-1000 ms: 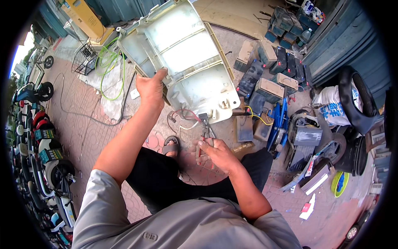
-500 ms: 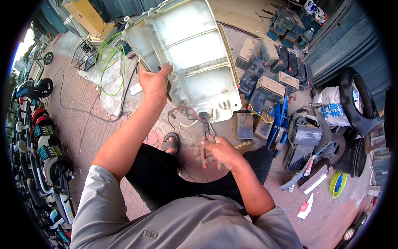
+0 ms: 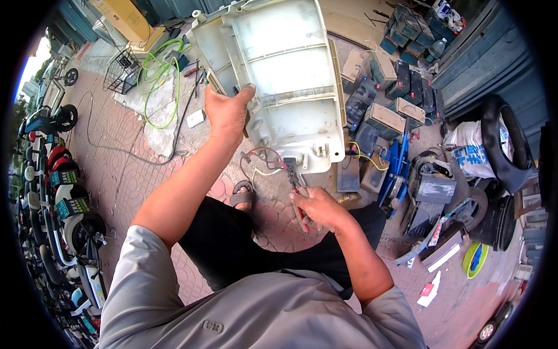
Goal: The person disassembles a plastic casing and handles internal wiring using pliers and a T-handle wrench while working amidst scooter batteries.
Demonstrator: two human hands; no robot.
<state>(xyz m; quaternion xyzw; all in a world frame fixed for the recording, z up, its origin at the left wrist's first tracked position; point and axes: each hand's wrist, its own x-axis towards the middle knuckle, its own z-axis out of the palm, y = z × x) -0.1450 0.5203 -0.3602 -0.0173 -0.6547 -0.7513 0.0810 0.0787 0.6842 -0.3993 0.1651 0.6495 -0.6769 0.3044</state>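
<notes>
My left hand (image 3: 228, 111) is closed on the left edge of a large off-white plastic casing (image 3: 285, 72), thumb over its rim. The casing is tilted up, its ribbed, stained inside facing me. My right hand (image 3: 321, 208) grips red-handled pliers (image 3: 301, 215) with the handles squeezed close together. Their jaws reach up to a small black connector (image 3: 289, 163) at the casing's lower edge; whether they bite on it or on a wire, I cannot tell. Thin red and white wires (image 3: 263, 150) loop out of the casing beside the connector.
Several used batteries (image 3: 383, 120) stand on the ground to the right. Beyond them are a blue metal stand (image 3: 397, 174), a black tyre (image 3: 505, 139) and a green basin (image 3: 475, 260). A green cable (image 3: 157, 81) lies coiled at far left, and parked scooters (image 3: 72, 203) line the left side.
The pliers' handles, spread apart before, are now squeezed together in my right hand. The casing and both hands appear slightly further right in the view.
</notes>
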